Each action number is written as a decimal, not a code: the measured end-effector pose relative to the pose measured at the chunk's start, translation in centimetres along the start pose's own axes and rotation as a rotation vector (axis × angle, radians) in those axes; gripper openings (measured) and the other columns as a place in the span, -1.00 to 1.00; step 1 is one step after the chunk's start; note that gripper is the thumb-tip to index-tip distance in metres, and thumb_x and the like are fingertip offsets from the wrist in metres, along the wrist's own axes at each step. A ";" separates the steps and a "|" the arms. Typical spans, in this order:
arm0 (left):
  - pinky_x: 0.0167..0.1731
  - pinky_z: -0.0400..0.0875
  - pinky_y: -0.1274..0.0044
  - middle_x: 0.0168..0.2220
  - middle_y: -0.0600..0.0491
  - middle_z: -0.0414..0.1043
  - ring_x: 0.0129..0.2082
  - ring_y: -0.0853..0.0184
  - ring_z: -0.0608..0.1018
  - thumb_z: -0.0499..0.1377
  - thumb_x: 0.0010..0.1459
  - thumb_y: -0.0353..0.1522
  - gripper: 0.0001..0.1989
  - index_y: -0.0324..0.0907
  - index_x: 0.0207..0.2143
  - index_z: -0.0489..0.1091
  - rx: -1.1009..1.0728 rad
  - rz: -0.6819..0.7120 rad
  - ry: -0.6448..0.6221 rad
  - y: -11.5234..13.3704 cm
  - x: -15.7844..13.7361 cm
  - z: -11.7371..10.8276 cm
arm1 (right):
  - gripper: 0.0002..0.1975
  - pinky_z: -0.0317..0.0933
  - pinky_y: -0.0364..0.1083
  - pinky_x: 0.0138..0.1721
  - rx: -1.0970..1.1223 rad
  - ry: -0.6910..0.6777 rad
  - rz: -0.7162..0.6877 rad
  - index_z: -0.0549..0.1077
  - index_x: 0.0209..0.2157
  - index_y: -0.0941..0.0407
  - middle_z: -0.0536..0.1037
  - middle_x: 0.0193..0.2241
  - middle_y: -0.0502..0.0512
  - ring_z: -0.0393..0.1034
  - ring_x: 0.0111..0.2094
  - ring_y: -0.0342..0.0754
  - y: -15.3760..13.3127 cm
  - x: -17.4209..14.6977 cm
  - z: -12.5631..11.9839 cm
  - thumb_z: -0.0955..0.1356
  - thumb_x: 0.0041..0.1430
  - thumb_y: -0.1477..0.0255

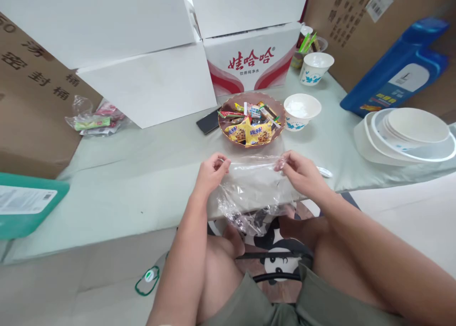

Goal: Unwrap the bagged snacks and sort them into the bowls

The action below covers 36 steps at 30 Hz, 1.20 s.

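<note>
Olive shorts (331, 297) are closest to me, on someone sitting at a long worktop (117, 188) with a pale green cloth on it. Big white boxes (149, 88) stand at the back, with brown boxes (35, 112) at both sides. Down below, I see a light floor (107, 278) and a panda print (280, 264). See-through, shiny and full of wrinkles, the plastic bag (249, 193) hangs over the front edge, near a pink dish (228, 103) of wrapped snacks. Fingers of the left hand (210, 174) pinch one top corner; fingers of the right hand (302, 174) pinch the other.
</note>
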<state>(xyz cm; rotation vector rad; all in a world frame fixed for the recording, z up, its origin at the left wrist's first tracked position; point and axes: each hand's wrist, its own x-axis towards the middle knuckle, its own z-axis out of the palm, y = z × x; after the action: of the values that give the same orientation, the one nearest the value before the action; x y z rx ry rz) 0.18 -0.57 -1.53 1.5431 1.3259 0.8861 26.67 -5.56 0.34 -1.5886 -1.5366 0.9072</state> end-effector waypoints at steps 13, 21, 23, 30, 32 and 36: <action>-0.61 0.35 0.63 -0.36 0.11 0.45 -0.51 0.44 0.50 0.38 -0.11 -0.13 -0.61 -0.16 -0.35 0.34 -0.386 -0.231 0.038 1.7 -0.2 0.9 | -0.87 0.33 -0.14 -0.31 0.613 0.284 0.271 0.28 -0.35 0.01 0.38 -0.53 -0.15 0.38 -0.48 -0.20 0.2 1.4 -2.0 0.34 0.14 0.31; -0.82 -0.18 0.68 -0.72 0.30 0.20 -0.82 0.55 0.06 0.29 0.04 -0.11 -0.66 -0.08 -0.29 0.26 -0.347 -0.289 0.094 1.7 -0.1 1.0 | -0.85 0.27 -0.19 -0.52 0.566 0.296 0.288 0.34 -0.27 0.00 0.38 -0.43 -0.07 0.39 -0.46 -0.16 0.1 2.4 -2.0 0.31 0.20 0.23; -0.83 -0.18 0.67 -0.73 0.30 0.21 -0.83 0.54 0.05 0.29 0.03 -0.08 -0.63 -0.07 -0.29 0.24 -0.379 -0.273 0.133 1.4 -0.1 1.0 | -0.75 0.37 -0.16 -0.43 0.612 0.297 0.298 0.36 -0.18 -0.03 0.46 -0.22 0.00 0.48 -0.24 -0.09 0.0 1.9 -2.1 0.33 0.18 0.14; -0.83 -0.17 0.65 -0.69 0.27 0.30 -0.83 0.55 0.09 0.32 -0.02 -0.06 -0.58 -0.09 -0.29 0.25 -0.409 -0.183 0.232 2.2 -1.0 1.6 | -0.61 0.40 -0.12 -0.42 0.394 0.102 0.379 0.39 -0.02 0.10 0.58 -0.42 0.04 0.46 -0.50 -0.12 -0.6 0.3 -2.2 0.41 0.13 0.28; -0.82 -0.14 0.65 -0.69 0.26 0.28 -0.82 0.55 0.11 0.30 -0.02 -0.11 -0.65 -0.11 -0.34 0.27 -0.400 -0.193 0.287 2.4 -1.5 1.3 | -0.70 0.36 -0.14 -0.47 0.376 0.139 0.355 0.43 -0.07 0.13 0.54 -0.52 0.00 0.42 -0.56 -0.15 -0.7 0.4 -2.3 0.36 0.19 0.31; -0.71 0.11 0.64 -0.66 0.20 0.27 -0.71 0.49 0.29 0.22 -0.06 -0.24 -0.81 -0.15 -0.43 0.32 -0.331 -0.244 0.299 1.8 -2.3 -0.2 | -0.75 0.23 -0.16 -0.57 0.305 0.101 0.265 0.45 -0.12 0.12 0.49 -0.57 -0.06 0.30 -0.65 -0.19 -0.7 0.2 -2.9 0.32 0.23 0.30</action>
<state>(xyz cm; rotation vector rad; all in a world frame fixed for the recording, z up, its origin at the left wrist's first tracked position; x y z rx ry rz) 0.20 -2.88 0.35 0.9982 1.4537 1.1432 28.88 -5.46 2.39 -1.6069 -1.0746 1.1273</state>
